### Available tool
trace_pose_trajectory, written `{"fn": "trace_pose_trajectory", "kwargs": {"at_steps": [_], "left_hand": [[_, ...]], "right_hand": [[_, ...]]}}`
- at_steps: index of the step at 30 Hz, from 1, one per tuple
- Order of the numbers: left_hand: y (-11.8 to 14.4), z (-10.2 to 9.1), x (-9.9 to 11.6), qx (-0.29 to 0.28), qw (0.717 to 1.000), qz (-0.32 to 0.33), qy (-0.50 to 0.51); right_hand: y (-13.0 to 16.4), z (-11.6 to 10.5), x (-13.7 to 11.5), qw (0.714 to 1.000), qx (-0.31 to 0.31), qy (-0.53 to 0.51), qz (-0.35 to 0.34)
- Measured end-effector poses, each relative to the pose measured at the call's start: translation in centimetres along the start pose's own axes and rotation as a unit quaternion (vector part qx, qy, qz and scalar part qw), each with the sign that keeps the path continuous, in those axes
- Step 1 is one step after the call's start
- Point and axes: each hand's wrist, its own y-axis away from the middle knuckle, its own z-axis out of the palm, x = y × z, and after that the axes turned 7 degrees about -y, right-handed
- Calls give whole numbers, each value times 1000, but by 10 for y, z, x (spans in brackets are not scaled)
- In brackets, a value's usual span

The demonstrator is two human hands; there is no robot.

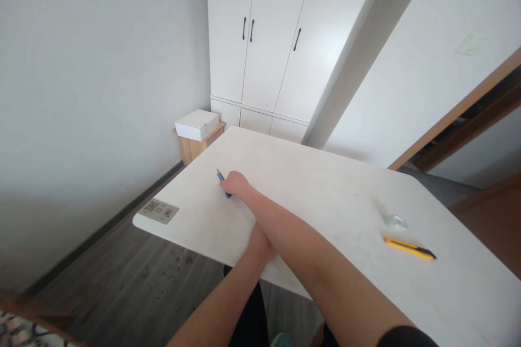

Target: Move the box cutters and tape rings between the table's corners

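Over the white table (325, 190), my right hand (237, 182) has fingers clamped on a blue pen (221, 176); steadiness helps. My left hand (260, 242) I cannot tell.

White box (196, 126) on wooden stand (192, 150), white wardrobe (272, 0) with dark handles (297, 39), yellow cutter (408, 247) near tape roll (392, 222)

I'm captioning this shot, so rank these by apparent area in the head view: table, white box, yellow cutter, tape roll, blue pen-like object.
1. Table
2. White box
3. Yellow cutter
4. Tape roll and blue pen-like object, unranked: they look close, and the right hand partly covers the latter.
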Motion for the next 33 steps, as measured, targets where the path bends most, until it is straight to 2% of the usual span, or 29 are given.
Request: {"fn": "trace_pose_trajectory", "kwargs": {"at_steps": [2, 5, 7, 11, 14, 16, 20, 23, 26, 29, 31, 33], "left_hand": [[-2, -6, 1, -6, 1000, 22, 0], [-2, -12, 0, -5, 999, 45, -29], [-2, -13, 0, 3, 997, 49, -60], [-4, -11, -3, 13, 996, 57, -72], [-5, -11, -5, 20, 995, 70, -72], [-5, -11, -6, 20, 994, 77, -81], [-5, -13, -6, 13, 993, 80, -91], [-5, -14, -6, 9, 992, 78, -95], [-4, -15, -5, 5, 993, 75, -96], [-4, -15, -5, 7, 993, 71, -96], [-4, -15, -6, 9, 993, 72, -97], [-4, -14, -7, 9, 992, 76, -99]], "right_hand": [[26, -25, 44, 1000, 21, 20, -3], [84, -69, 131, 996, 79, 42, -3], [137, -97, 196, 993, 106, 48, 5], [254, -136, 314, 983, 143, 73, 91], [323, -151, 376, 963, 161, 108, 188], [349, -155, 402, 952, 173, 116, 225], [363, -154, 422, 952, 178, 115, 222], [359, -153, 424, 957, 168, 115, 209], [356, -154, 418, 953, 158, 131, 225], [349, -153, 399, 948, 167, 136, 234], [337, -146, 377, 958, 182, 121, 186], [319, -131, 349, 973, 185, 97, 102]]}}
